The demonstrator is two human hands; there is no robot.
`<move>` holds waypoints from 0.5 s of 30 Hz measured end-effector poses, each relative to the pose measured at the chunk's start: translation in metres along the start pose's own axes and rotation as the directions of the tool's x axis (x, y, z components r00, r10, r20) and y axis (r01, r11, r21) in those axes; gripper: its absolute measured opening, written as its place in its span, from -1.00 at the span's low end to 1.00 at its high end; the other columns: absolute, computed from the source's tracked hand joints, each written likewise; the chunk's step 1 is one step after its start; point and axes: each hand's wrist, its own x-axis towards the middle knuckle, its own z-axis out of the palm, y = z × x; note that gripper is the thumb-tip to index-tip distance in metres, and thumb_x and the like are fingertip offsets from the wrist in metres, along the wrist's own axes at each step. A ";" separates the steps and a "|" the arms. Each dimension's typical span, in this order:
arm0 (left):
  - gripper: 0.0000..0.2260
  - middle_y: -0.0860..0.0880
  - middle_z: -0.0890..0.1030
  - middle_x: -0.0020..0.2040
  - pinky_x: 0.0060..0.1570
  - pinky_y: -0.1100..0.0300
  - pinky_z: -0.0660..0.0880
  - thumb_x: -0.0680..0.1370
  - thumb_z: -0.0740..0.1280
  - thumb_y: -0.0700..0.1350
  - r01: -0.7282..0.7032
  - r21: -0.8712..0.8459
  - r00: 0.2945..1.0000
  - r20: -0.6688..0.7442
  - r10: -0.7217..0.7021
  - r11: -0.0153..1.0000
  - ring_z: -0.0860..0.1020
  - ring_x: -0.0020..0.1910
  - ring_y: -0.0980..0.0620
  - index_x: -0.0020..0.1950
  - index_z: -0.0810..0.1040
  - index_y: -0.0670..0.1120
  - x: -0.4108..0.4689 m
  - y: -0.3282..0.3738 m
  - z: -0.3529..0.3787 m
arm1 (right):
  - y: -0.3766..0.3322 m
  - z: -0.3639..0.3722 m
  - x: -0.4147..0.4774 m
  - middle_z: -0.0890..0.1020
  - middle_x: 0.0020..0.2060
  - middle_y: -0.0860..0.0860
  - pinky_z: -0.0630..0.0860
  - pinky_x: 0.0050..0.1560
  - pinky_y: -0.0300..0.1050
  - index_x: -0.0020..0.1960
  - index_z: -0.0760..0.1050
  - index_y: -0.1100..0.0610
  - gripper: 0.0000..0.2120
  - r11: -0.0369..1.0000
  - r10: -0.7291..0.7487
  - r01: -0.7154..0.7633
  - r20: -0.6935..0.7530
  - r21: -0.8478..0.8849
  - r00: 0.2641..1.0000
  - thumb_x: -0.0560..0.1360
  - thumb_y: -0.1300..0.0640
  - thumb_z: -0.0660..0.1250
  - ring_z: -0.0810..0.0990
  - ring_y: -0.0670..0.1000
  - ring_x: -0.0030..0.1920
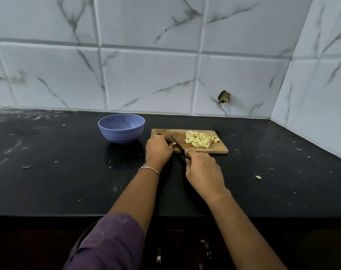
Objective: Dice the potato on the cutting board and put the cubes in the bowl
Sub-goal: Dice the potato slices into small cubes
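Note:
A wooden cutting board (218, 148) lies on the black counter. A pile of pale potato cubes (200, 140) covers its right half. At the board's left end my left hand (159, 148) holds down a small remaining potato piece (173, 143), mostly hidden under the fingers. My right hand (203, 172) grips the handle of a knife (177, 144), whose blade rests on the board just right of that piece. A blue bowl (121, 128) stands left of the board and looks empty.
The black counter (58, 172) carries small scraps, and a stray potato bit (258, 177) lies to the right. Marble-tiled walls close off the back and right side. The counter's front edge runs below my forearms.

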 end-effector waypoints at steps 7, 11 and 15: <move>-0.82 -0.08 0.67 0.08 0.07 0.14 0.48 0.56 0.36 -0.11 0.000 0.001 1.000 -0.007 0.000 1.000 0.59 0.12 -0.08 0.13 0.68 -0.02 0.000 0.000 -0.001 | -0.004 0.002 -0.003 0.55 0.06 0.02 0.51 -0.10 -0.15 0.41 0.40 0.01 -0.66 0.990 -0.059 0.061 0.023 -0.124 0.998 0.64 0.16 0.24 0.61 0.00 0.00; -0.82 -0.10 0.67 0.07 0.09 0.12 0.49 0.56 0.37 -0.10 0.005 -0.001 1.000 -0.011 -0.005 1.000 0.59 0.11 -0.09 0.13 0.67 -0.05 -0.001 0.001 0.000 | -0.001 0.003 -0.006 0.53 0.06 0.01 0.44 -0.16 -0.19 0.47 0.34 -0.03 -0.61 0.989 -0.041 0.038 -0.018 -0.142 0.999 0.66 0.15 0.21 0.60 -0.01 -0.02; -0.82 -0.10 0.68 0.06 0.09 0.11 0.50 0.56 0.39 -0.09 0.005 -0.004 1.000 -0.017 -0.005 1.000 0.59 0.11 -0.07 0.13 0.67 -0.07 -0.002 0.001 0.000 | 0.001 0.003 -0.008 0.55 0.02 -0.04 0.36 -0.17 -0.24 0.51 0.32 -0.07 -0.60 0.999 0.009 -0.011 -0.052 -0.047 0.999 0.67 0.09 0.18 0.56 -0.07 -0.05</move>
